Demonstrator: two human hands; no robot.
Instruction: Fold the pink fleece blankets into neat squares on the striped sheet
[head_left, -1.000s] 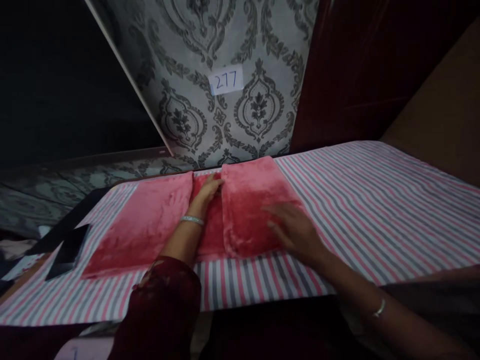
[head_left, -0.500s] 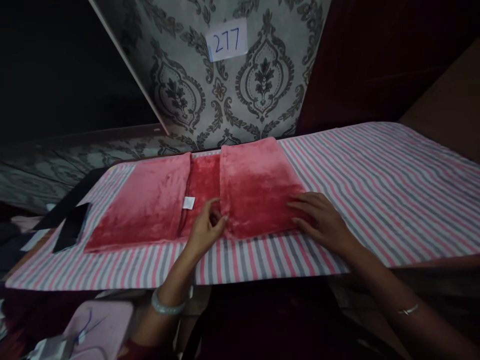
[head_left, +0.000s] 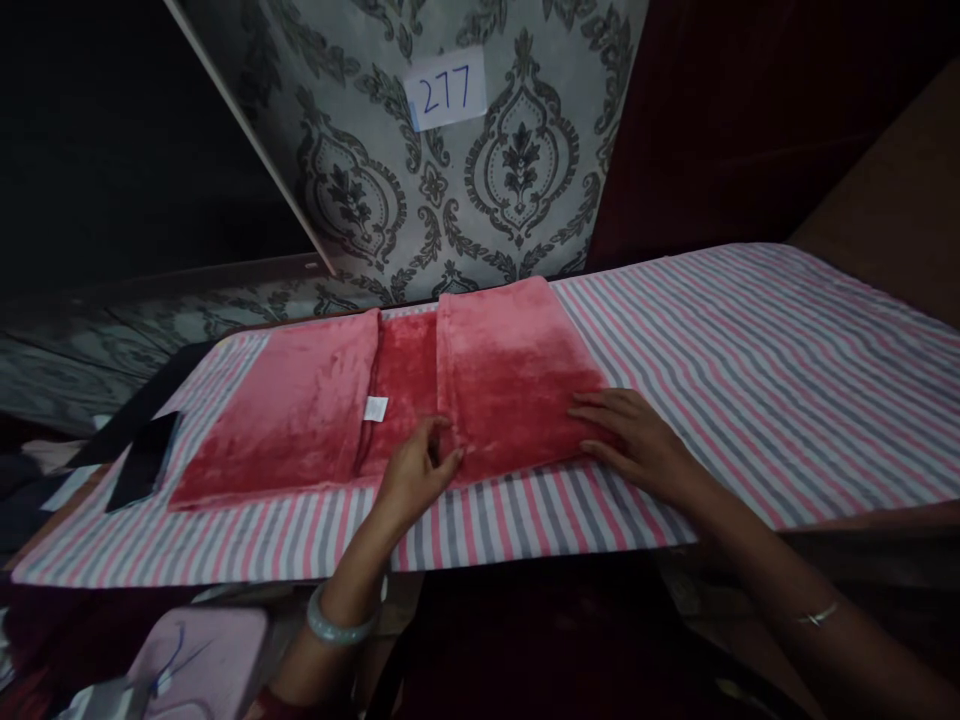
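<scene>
A red plush blanket [head_left: 517,380] lies with both ends folded inward, leaving a strip of its deeper red middle [head_left: 405,370] between the two flaps. A small white label [head_left: 376,408] shows at the left flap's edge. My left hand [head_left: 416,470] is at the near corner of the right flap, its curled fingers and thumb closed at the hem; the fingertips are partly hidden. My right hand [head_left: 645,440] rests on the blanket's right folded edge, fingers stretched out and slightly spread, with the thumb toward the near edge.
A striped pink, grey and white cloth [head_left: 765,380] covers the table beneath the blanket. A dark flat phone-like object [head_left: 145,460] lies at the left. Patterned wallpaper [head_left: 450,200] bears a paper marked 277 [head_left: 446,90]. A pale pink stool-like surface [head_left: 202,650] stands below left.
My left hand has shifted slightly toward me at the flap's corner, its fingers a little lower. My right hand stays at the right fold. The camera view has moved slightly.
</scene>
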